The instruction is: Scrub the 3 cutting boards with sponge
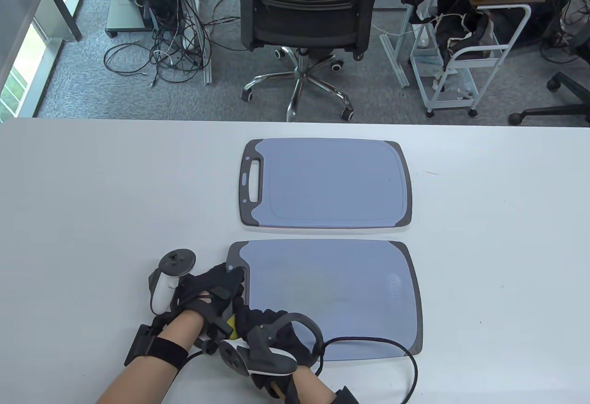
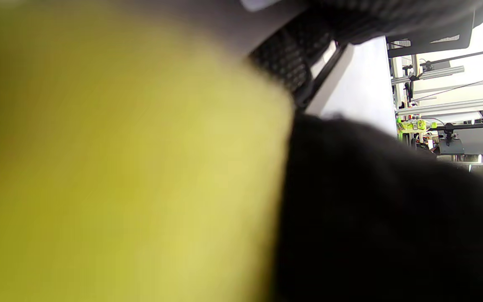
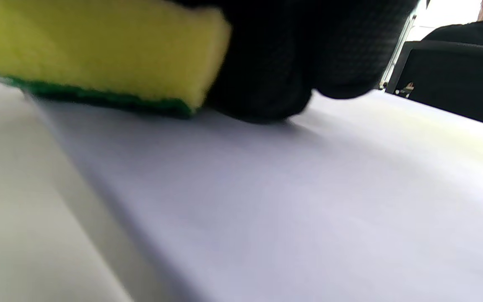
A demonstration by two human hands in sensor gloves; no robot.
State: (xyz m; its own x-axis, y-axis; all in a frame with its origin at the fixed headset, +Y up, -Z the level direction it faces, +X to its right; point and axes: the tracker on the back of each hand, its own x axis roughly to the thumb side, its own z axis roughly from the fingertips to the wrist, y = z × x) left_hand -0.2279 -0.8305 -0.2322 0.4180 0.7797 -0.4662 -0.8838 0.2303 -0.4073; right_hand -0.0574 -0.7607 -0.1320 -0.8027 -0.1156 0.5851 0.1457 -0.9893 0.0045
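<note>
The table view is bright and evenly lit, with daylight entering at a window (image 1: 18, 72) on the far left. The white tabletop (image 1: 92, 201) shows only soft, faint shadows under the hands, and the near cutting board (image 1: 341, 293) carries a mild pale sheen. Straight lines bow slightly toward the edges of this view.

The left wrist view is mostly a heavily blurred yellow mass, the sponge (image 2: 120, 167), pressed too close for focus; only the far background at right is sharp, and it is overexposed.

In the right wrist view the sponge (image 3: 99, 50) and the gloved fingers (image 3: 266, 84) are soft, and the near surface is smeared; the far right corner is blown out.
</note>
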